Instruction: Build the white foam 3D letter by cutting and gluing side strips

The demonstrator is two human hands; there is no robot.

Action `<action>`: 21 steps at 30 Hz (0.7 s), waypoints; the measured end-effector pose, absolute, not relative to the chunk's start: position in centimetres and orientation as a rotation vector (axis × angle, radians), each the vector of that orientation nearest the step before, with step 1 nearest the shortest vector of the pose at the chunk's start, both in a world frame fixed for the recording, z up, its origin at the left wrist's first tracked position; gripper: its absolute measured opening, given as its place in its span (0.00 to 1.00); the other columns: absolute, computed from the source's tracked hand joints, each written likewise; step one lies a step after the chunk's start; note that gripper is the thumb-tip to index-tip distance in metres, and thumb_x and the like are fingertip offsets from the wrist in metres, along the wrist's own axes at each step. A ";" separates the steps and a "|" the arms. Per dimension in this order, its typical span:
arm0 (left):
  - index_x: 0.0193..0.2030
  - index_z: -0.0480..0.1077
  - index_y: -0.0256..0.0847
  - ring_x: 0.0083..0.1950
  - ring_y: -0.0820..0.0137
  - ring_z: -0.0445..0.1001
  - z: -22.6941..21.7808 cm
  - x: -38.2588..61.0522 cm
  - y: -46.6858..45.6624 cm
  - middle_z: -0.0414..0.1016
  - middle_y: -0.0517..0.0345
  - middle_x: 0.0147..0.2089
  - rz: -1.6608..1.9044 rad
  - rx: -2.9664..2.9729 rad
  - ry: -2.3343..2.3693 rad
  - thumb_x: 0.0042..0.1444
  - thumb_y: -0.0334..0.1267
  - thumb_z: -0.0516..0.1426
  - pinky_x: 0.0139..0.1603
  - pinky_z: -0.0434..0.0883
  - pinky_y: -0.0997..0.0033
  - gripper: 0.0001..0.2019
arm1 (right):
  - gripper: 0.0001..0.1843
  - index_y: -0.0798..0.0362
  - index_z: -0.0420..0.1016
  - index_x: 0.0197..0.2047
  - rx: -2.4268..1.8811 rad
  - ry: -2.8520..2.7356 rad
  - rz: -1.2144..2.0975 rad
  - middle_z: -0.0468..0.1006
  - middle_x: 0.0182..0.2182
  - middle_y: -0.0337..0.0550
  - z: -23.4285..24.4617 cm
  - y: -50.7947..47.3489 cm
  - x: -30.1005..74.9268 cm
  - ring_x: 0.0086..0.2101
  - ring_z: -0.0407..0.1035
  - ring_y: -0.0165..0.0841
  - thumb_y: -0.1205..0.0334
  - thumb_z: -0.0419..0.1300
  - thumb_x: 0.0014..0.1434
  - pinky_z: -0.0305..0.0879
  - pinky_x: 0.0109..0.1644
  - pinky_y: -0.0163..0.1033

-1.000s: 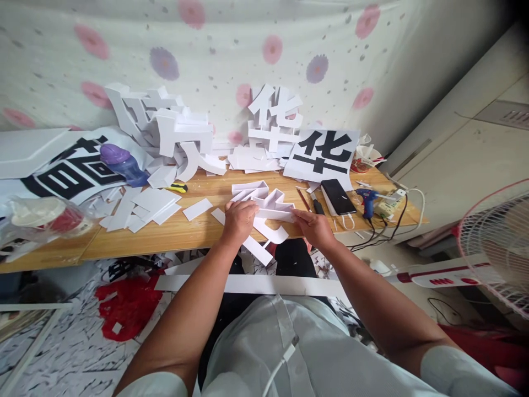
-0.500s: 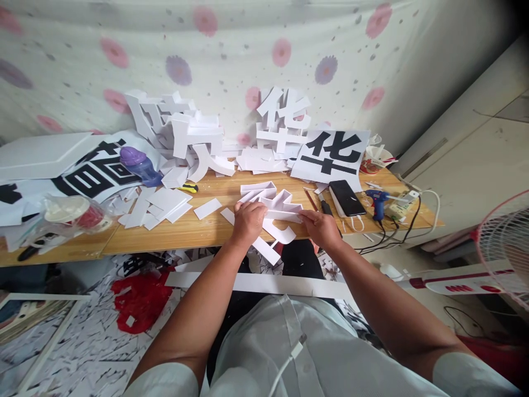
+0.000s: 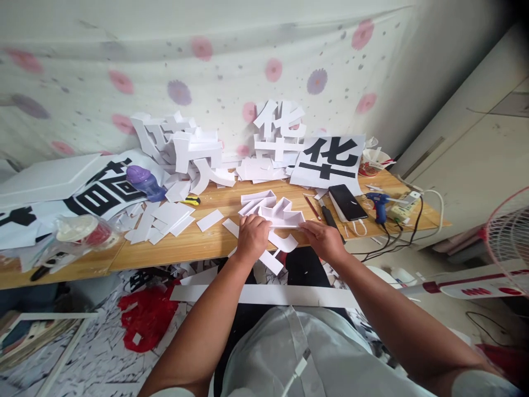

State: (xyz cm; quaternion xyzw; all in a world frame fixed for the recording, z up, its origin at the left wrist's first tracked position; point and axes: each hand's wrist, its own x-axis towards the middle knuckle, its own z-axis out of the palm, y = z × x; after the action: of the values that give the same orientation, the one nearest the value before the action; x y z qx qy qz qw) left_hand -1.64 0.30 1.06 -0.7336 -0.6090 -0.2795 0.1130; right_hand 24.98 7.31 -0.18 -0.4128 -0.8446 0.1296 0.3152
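Note:
A white foam-board letter (image 3: 281, 214) with raised side walls lies hollow side up near the table's front edge. My left hand (image 3: 253, 237) grips its near left side, fingers curled over the wall. At the near right corner my right hand (image 3: 324, 238) pinches the end of the same wall between thumb and fingers. Below the hands, flat white letter strokes (image 3: 271, 262) stick out past the table edge. A blue glue gun (image 3: 378, 204) stands to the right of my right hand, beyond a black-handled knife (image 3: 329, 216) and a phone (image 3: 347, 202).
Finished white letters (image 3: 279, 129) stand against the flowered curtain. A printed character sheet (image 3: 328, 164) leans at the back right. White offcuts (image 3: 169, 220), a yellow cutter (image 3: 191, 200) and a purple-capped bottle (image 3: 144, 182) lie to the left. A fan (image 3: 510, 242) stands at far right.
The camera view has tilted up slightly, so the table sits lower. The letter's hollow inside shows more, its near wall tipped toward me. Both hands keep their hold.

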 end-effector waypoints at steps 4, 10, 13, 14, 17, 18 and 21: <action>0.41 0.80 0.44 0.48 0.57 0.75 0.9 -1.5 -0.2 0.82 0.53 0.41 -0.796 -2.164 -1.793 0.69 0.31 0.59 0.52 0.64 0.54 0.08 | 0.15 0.41 0.88 0.55 -1.069 -2.228 0.277 0.88 0.56 0.41 -1.0 6.3 25.4 0.49 0.86 0.43 0.56 0.59 0.75 0.82 0.50 0.41; 0.40 0.79 0.44 0.49 0.59 0.77 0.7 -1.5 -0.8 0.84 0.54 0.44 -0.791 -2.208 -1.797 0.69 0.29 0.58 0.53 0.65 0.54 0.09 | 0.16 0.45 0.89 0.53 -1.052 -2.216 0.240 0.89 0.52 0.45 -1.6 5.6 25.6 0.49 0.86 0.43 0.55 0.58 0.76 0.81 0.50 0.40; 0.41 0.79 0.44 0.50 0.59 0.78 0.8 -1.4 -0.7 0.85 0.54 0.44 -0.800 -2.216 -1.808 0.69 0.28 0.57 0.54 0.65 0.54 0.10 | 0.15 0.45 0.89 0.52 -1.071 -2.208 0.231 0.90 0.50 0.44 -1.5 5.5 25.5 0.47 0.86 0.41 0.56 0.58 0.77 0.79 0.50 0.38; 0.41 0.79 0.44 0.50 0.59 0.78 0.9 -1.3 -0.7 0.85 0.54 0.44 -0.794 -2.215 -1.817 0.70 0.29 0.56 0.53 0.65 0.54 0.11 | 0.15 0.46 0.88 0.52 -1.079 -2.207 0.233 0.90 0.49 0.44 -1.4 5.5 25.5 0.47 0.86 0.40 0.56 0.58 0.77 0.78 0.50 0.38; 0.42 0.80 0.44 0.48 0.59 0.78 1.3 -1.2 -0.2 0.84 0.53 0.42 -0.761 -2.206 -1.835 0.72 0.30 0.54 0.53 0.66 0.55 0.12 | 0.16 0.46 0.88 0.52 -1.118 -2.204 0.240 0.90 0.49 0.45 -1.2 5.7 25.4 0.46 0.86 0.40 0.55 0.58 0.77 0.77 0.51 0.38; 0.43 0.80 0.44 0.48 0.59 0.78 1.5 -1.2 0.0 0.84 0.53 0.42 -0.745 -2.207 -1.837 0.72 0.31 0.54 0.52 0.66 0.55 0.13 | 0.16 0.46 0.88 0.52 -1.137 -2.203 0.241 0.90 0.49 0.46 -1.2 5.8 25.3 0.47 0.85 0.40 0.55 0.58 0.77 0.77 0.51 0.38; 0.43 0.81 0.44 0.47 0.58 0.77 2.1 -1.2 0.6 0.84 0.52 0.41 -0.682 -2.220 -1.851 0.71 0.30 0.55 0.52 0.66 0.54 0.12 | 0.16 0.46 0.87 0.53 -1.188 -2.209 0.236 0.90 0.50 0.46 -1.0 6.3 25.1 0.47 0.85 0.42 0.53 0.57 0.77 0.76 0.49 0.39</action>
State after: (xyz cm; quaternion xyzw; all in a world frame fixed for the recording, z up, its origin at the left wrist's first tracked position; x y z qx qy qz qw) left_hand -1.18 0.64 2.07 -0.7449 -0.6209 -0.2288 0.0856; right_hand 25.09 6.32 -0.95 -0.4489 -0.8347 0.0893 0.3061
